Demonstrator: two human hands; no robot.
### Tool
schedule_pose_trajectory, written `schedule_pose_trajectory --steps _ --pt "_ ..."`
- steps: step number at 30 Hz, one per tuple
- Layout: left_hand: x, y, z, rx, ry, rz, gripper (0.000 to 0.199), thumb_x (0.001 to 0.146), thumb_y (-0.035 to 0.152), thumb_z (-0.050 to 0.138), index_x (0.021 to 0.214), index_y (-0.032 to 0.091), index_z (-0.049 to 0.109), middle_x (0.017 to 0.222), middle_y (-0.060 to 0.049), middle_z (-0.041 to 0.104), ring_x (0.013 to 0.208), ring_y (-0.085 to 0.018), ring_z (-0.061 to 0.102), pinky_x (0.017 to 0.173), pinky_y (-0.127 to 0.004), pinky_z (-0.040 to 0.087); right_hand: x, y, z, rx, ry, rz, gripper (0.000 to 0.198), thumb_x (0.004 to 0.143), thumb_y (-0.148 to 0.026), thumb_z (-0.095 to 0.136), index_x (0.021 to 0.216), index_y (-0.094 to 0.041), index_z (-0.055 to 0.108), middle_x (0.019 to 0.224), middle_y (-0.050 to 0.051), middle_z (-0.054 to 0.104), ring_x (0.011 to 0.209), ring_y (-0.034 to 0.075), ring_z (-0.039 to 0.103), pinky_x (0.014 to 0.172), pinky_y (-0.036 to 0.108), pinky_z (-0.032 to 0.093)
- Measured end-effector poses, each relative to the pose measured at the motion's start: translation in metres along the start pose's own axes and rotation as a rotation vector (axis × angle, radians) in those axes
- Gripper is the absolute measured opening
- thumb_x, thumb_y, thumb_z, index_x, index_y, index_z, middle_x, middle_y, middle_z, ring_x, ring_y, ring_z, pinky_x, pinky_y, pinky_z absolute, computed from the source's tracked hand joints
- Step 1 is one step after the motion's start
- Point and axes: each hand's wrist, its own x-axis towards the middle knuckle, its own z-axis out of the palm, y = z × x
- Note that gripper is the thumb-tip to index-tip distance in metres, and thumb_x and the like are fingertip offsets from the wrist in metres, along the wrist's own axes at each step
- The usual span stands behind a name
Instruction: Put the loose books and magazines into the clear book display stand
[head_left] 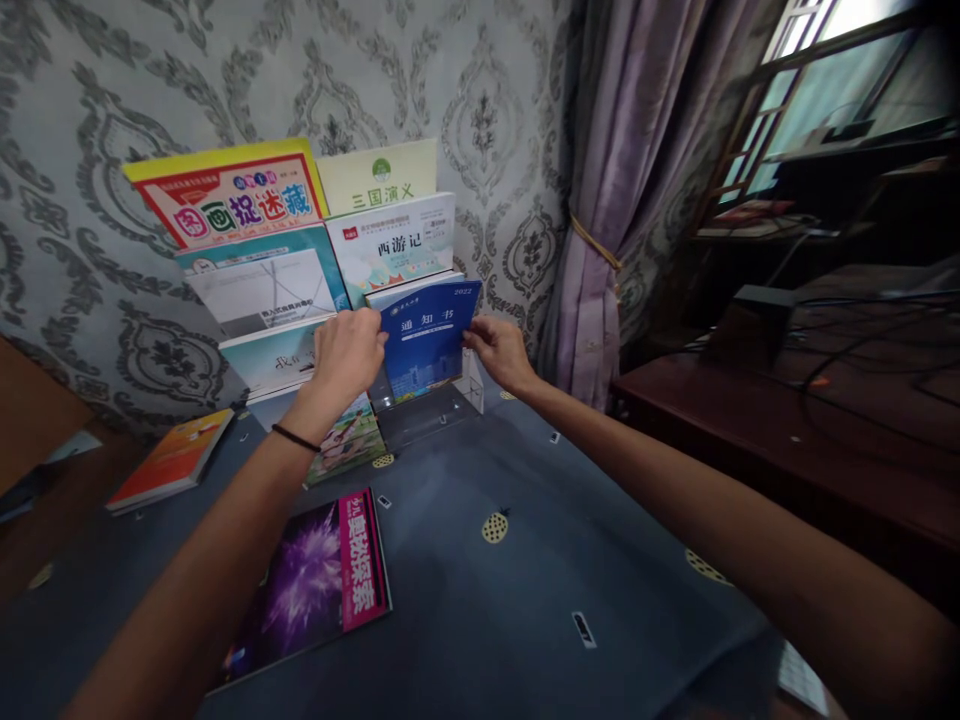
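A blue booklet [426, 345] marked 2022 stands tilted back in a clear tiered rack [450, 415], with both hands at its sides. My left hand [349, 350] is closed at its left edge, and my right hand [499, 350] pinches its right edge. Behind it rise a white book [394, 245] and a pale yellow book [382, 180]. In the left column of the rack stand a yellow and pink book [232, 200], a teal and white book [266, 285], a pale green book [274, 360] partly behind my left hand, and a picture book [349, 440] below.
On the dark patterned tablecloth [525, 590] lie a purple and pink magazine [307, 580], partly under my left forearm, and an orange book [176, 460] at the left. Wallpaper and a tied curtain [630, 150] are behind. A dark red surface [825, 430] with cables stands at the right.
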Motion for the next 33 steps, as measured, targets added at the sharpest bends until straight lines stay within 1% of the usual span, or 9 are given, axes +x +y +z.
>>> schedule_pose_trajectory --steps 3,8,12,17,23,29,33 --pt "0.001 0.001 0.003 -0.013 -0.007 0.003 0.027 0.096 0.032 0.050 0.105 0.016 0.071 0.101 -0.014 0.072 0.099 -0.030 0.067 0.080 -0.039 0.050 -0.001 0.002 0.000 -0.025 -0.010 -0.001 0.018 0.085 -0.022 0.056 0.093 -0.019 0.072 0.084 0.004 0.073 0.082 0.020 0.070 0.079 0.033 0.055" --pt "0.001 0.003 0.005 -0.024 -0.037 -0.018 0.026 0.095 0.032 0.052 0.104 0.017 0.072 0.102 -0.015 0.072 0.102 -0.034 0.068 0.082 -0.043 0.052 -0.001 0.005 -0.001 -0.121 0.006 -0.014 0.016 0.084 -0.021 0.057 0.087 -0.019 0.073 0.080 0.004 0.071 0.077 0.020 0.067 0.074 0.033 0.054" --pt "0.002 0.004 0.008 -0.038 -0.040 -0.030 0.027 0.096 0.031 0.052 0.105 0.018 0.072 0.104 -0.015 0.071 0.103 -0.034 0.067 0.085 -0.044 0.052 -0.001 0.005 -0.002 -0.145 0.003 -0.014 0.015 0.083 -0.021 0.058 0.085 -0.019 0.073 0.079 0.004 0.071 0.077 0.021 0.068 0.073 0.033 0.053" --pt "0.004 0.002 0.009 -0.066 -0.035 -0.018 0.028 0.096 0.030 0.052 0.106 0.015 0.072 0.103 -0.018 0.071 0.101 -0.033 0.066 0.085 -0.046 0.051 0.000 0.005 -0.002 -0.121 -0.007 -0.003 0.014 0.083 -0.020 0.057 0.084 -0.019 0.072 0.078 0.005 0.072 0.078 0.022 0.069 0.074 0.034 0.053" --pt "0.007 0.001 0.010 -0.096 -0.036 -0.011 0.028 0.096 0.028 0.050 0.104 0.013 0.072 0.101 -0.018 0.071 0.101 -0.032 0.066 0.087 -0.045 0.051 0.001 0.004 -0.002 -0.074 -0.028 0.025 0.014 0.083 -0.020 0.057 0.084 -0.019 0.071 0.075 0.004 0.072 0.076 0.022 0.070 0.076 0.035 0.055" --pt "0.007 0.002 0.015 -0.091 -0.021 0.011 0.029 0.096 0.023 0.046 0.106 0.014 0.071 0.101 -0.016 0.071 0.100 -0.030 0.066 0.087 -0.041 0.050 0.003 -0.002 -0.004 -0.032 -0.061 0.066 0.012 0.084 -0.017 0.058 0.078 -0.019 0.068 0.072 0.002 0.070 0.074 0.020 0.070 0.073 0.031 0.055" --pt "0.008 0.003 0.018 -0.125 0.004 0.037 0.029 0.096 0.020 0.044 0.109 0.013 0.069 0.101 -0.016 0.071 0.101 -0.029 0.066 0.089 -0.039 0.049 0.004 -0.003 -0.004 -0.039 -0.063 0.063 0.013 0.084 -0.015 0.059 0.075 -0.019 0.067 0.070 0.000 0.069 0.073 0.019 0.070 0.073 0.031 0.055"
